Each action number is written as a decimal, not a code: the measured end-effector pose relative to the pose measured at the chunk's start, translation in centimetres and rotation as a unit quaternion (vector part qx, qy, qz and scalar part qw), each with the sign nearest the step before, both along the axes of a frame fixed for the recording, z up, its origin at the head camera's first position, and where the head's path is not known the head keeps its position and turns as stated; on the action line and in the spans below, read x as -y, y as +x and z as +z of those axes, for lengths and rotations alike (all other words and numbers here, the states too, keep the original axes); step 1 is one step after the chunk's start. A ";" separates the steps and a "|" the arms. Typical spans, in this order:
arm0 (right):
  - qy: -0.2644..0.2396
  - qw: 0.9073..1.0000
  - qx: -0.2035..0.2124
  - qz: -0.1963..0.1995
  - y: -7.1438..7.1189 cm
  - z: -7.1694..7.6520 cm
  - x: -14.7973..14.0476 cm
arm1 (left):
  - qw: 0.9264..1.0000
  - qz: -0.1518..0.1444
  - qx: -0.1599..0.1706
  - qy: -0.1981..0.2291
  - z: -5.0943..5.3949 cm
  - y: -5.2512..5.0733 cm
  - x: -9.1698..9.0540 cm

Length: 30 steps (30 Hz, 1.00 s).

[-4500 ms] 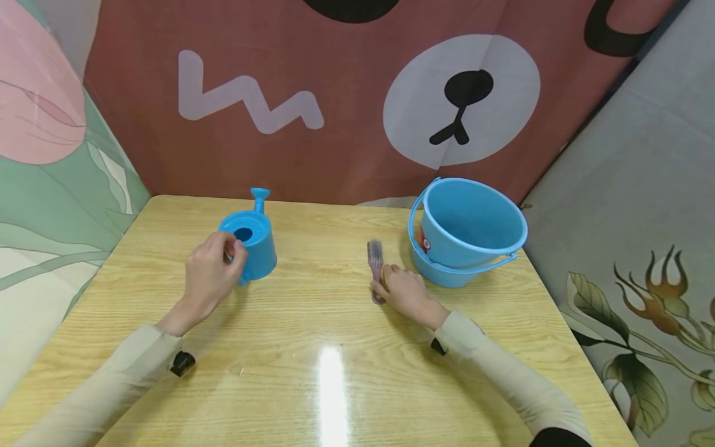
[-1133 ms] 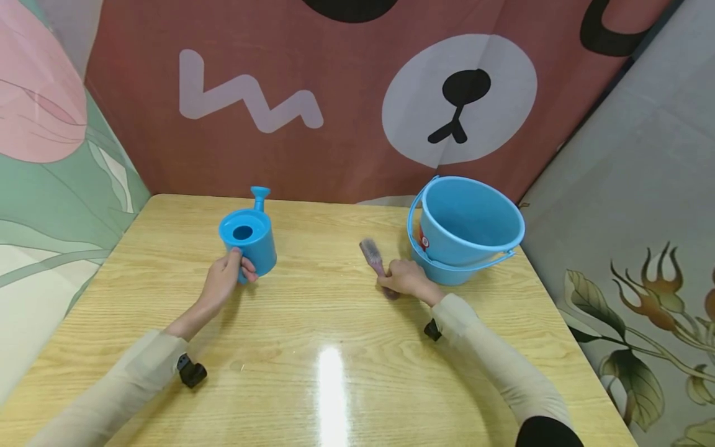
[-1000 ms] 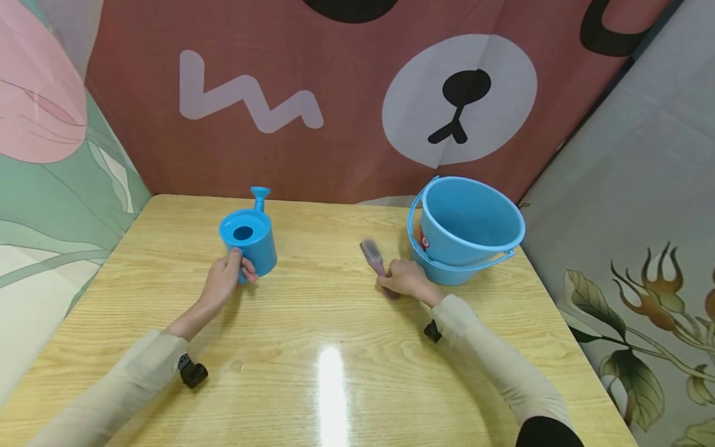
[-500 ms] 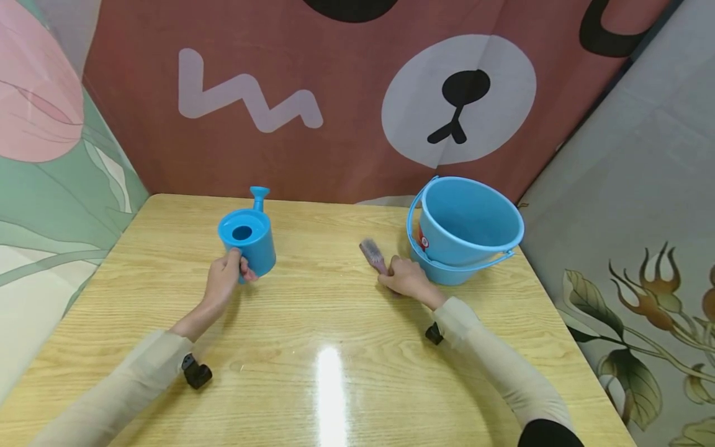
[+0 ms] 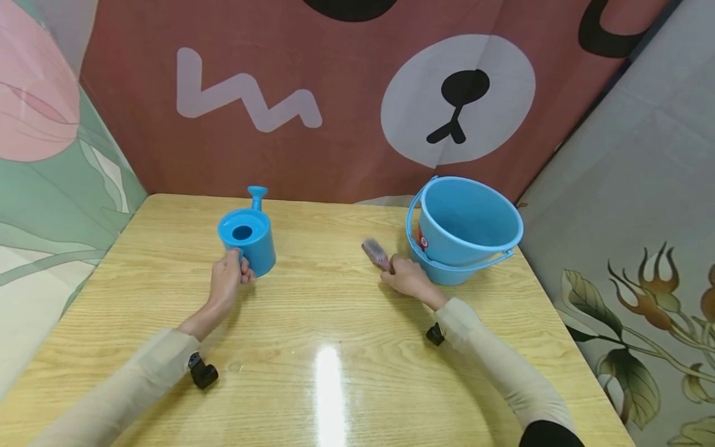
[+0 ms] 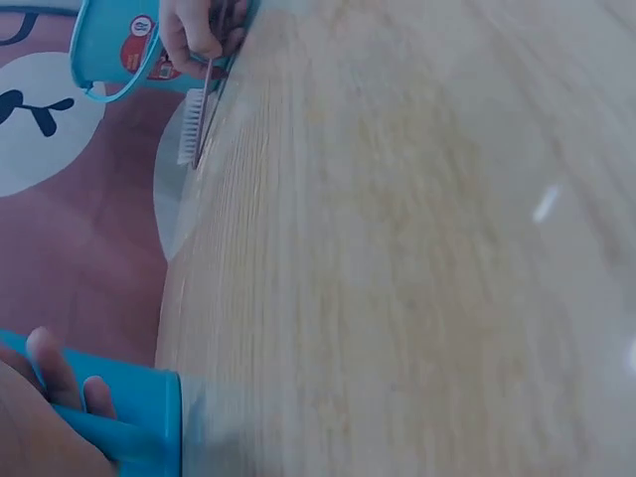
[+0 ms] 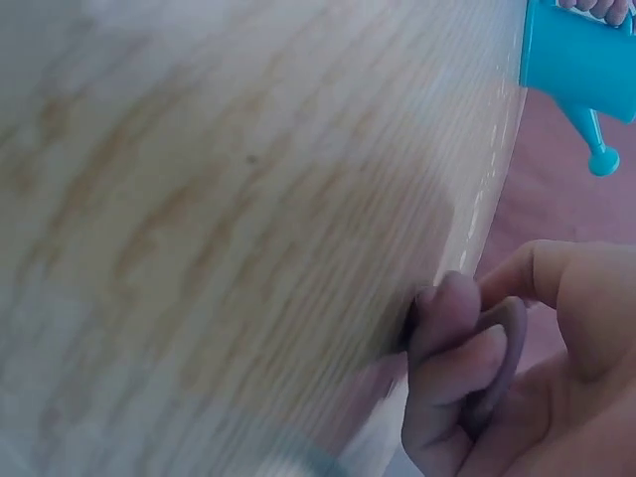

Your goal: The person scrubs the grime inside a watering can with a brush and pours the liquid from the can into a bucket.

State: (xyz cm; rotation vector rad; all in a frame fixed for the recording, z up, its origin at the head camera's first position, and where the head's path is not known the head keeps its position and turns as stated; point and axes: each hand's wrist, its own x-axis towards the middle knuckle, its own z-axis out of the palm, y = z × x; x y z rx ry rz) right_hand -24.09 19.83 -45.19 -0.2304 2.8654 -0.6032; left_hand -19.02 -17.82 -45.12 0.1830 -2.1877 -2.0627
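Note:
At the left of the table, my left hand [image 5: 224, 277] grips the handle of a blue toy watering can [image 5: 259, 251]. The can stands upright, its spout pointing toward the back. The left wrist view shows fingers curled round the can's handle [image 6: 104, 429]. To the right, my right hand [image 5: 410, 277] holds a purple brush [image 5: 375, 253] by its handle, low over the table. Its pale bristles [image 6: 189, 129] face up, with the head pointing to the back left. In the right wrist view the fingers curl round the brush handle [image 7: 507, 338]; most of the handle is hidden.
A light blue bucket [image 5: 472, 242] stands at the back right, just beyond my right hand, its handle hanging down in front. The wooden table [image 5: 313, 323] ends against a brown printed backdrop [image 5: 346, 155]. A patterned cloth [image 5: 614, 217] hangs on the right.
Since the oldest frame my left hand has come down from beside the can's top onto its handle. The brush has turned, its head now pointing left. Over the last second only slight shifts show.

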 end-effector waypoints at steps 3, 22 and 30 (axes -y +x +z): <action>-0.005 1.000 0.000 0.002 0.0 0.0 0.0 | 1.000 0.014 -0.001 0.028 0.0 -0.1 -0.4; 0.010 0.999 -0.042 0.033 0.0 0.0 0.0 | 0.998 0.068 0.006 0.007 0.7 -0.3 -1.4; 0.014 0.999 -0.044 0.028 0.1 0.0 0.0 | 0.996 0.058 -0.050 -0.039 2.5 1.0 -2.3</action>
